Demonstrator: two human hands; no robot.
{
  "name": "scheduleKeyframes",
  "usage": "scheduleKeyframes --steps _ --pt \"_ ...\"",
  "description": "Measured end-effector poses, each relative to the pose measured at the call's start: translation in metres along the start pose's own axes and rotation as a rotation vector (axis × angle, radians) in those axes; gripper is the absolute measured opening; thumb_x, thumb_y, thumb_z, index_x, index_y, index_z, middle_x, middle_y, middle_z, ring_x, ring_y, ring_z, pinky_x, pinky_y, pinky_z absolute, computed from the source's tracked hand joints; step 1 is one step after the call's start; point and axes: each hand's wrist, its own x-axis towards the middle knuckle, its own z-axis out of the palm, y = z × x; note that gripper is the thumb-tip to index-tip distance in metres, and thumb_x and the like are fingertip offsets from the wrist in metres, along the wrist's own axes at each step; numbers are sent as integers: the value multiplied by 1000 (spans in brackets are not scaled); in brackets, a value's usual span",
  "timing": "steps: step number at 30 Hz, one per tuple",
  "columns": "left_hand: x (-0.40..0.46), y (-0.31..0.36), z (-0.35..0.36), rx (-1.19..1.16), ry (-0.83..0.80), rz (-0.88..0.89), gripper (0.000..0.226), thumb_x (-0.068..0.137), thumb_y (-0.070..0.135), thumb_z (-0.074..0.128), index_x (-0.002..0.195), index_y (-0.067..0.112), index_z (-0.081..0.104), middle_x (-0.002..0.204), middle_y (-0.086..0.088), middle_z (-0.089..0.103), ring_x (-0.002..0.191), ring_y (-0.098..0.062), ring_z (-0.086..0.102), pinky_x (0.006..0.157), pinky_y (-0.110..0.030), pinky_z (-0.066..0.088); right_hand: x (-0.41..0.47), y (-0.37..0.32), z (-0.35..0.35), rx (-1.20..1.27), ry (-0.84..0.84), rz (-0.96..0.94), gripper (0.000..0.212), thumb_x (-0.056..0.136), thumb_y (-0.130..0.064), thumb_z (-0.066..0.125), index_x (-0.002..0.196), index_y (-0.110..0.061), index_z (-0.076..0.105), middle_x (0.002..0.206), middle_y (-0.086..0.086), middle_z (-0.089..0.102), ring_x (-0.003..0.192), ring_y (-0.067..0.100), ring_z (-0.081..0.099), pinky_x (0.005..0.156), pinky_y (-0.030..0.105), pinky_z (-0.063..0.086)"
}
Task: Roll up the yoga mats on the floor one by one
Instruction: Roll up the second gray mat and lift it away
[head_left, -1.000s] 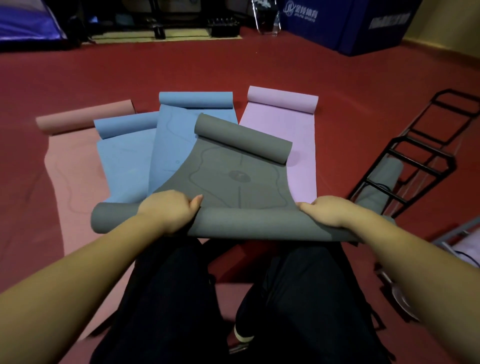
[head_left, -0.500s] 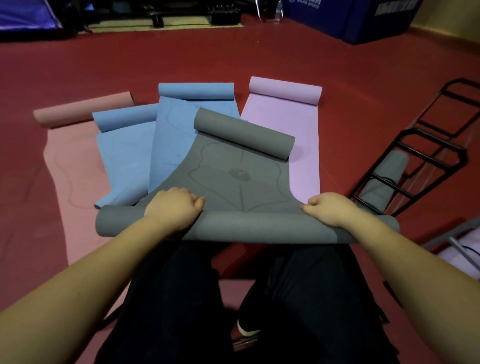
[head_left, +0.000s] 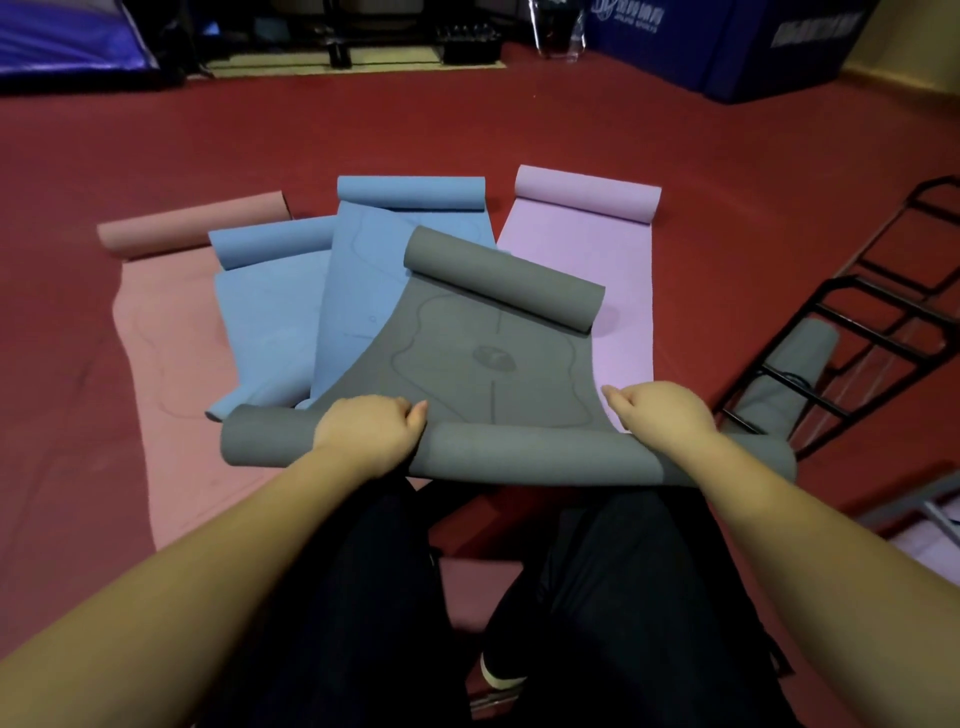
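Fingers of both hands curled gripping grey mat (head_left: 467, 358) roll; two blue, one pink, one lilac beneath.

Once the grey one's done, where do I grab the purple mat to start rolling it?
Probably grip the purple mat by its near flat edge, reaching from its right, floor-side border. Its far end is already curled, and the grey mat, gripped by the left hand and right hand, overlaps its left near corner.
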Motion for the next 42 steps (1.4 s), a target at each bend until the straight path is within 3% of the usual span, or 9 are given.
scheduleKeyframes --steps 7,12,16,18,21,27,35,39,42 --pt "34 -2 -9 -124 -381 -39 59 101 46 22 125 9 62 138 -16 55 124 -31 51 99 -40 37 -41 12 30 -94 337 -93 57 94 -61 35 70 -17 62 76 7 64 76 32 63 61 35 38" --pt "39 6 -16 -198 -507 -89 59 102 39 18 141 7 48 151 -18 41 136 -32 40 109 -37 30 -41 7 36 -127 415 -99 58 91 -59 36 70 -14 66 72 9 66 71 32 64 60 34 38" --pt "18 7 -7 58 -230 -87 73 97 55 6 138 16 53 135 -13 52 128 -33 44 96 -46 37 -31 7 29 -118 328 -29 54 96 -57 39 78 -15 68 87 7 69 87 30 64 62 32 32" --pt "1 3 8 107 -76 -14 78 92 61 7 105 17 69 105 -10 63 107 -32 57 79 -43 42 -26 6 28 -91 293 -13 55 96 -58 36 77 -16 66 87 7 69 88 29 64 62 31 32" --pt "-9 -8 19 15 52 31 71 90 64 18 72 14 65 79 -8 62 84 -35 62 68 -40 44 -20 3 23 -108 223 -8 58 97 -59 32 82 -17 69 93 8 70 92 30 63 64 31 35" --pt "1 3 -14 26 40 38 67 101 58 21 87 16 70 103 -10 70 100 -31 63 75 -35 44 -21 3 -7 -110 27 12 65 96 -61 26 101 -16 73 112 14 67 101 32 61 77 33 44" --pt "8 4 -33 -101 -387 -17 69 104 52 17 133 4 58 144 -20 50 132 -32 47 106 -37 33 -28 8 -26 48 -406 72 67 101 -54 29 142 -5 49 152 17 40 136 29 42 107 31 32" --pt "17 2 -32 -148 -470 -40 62 105 46 20 141 5 50 151 -19 41 137 -30 41 109 -34 29 -20 10 -12 49 -255 -23 47 98 -52 34 115 -21 65 121 8 56 119 29 51 97 36 42" --pt "26 2 -29 -189 -499 -52 59 104 45 24 144 7 47 153 -17 39 138 -30 40 109 -34 28 -20 12 -3 48 24 -44 45 98 -49 36 70 -20 57 82 3 60 84 29 57 63 33 40"
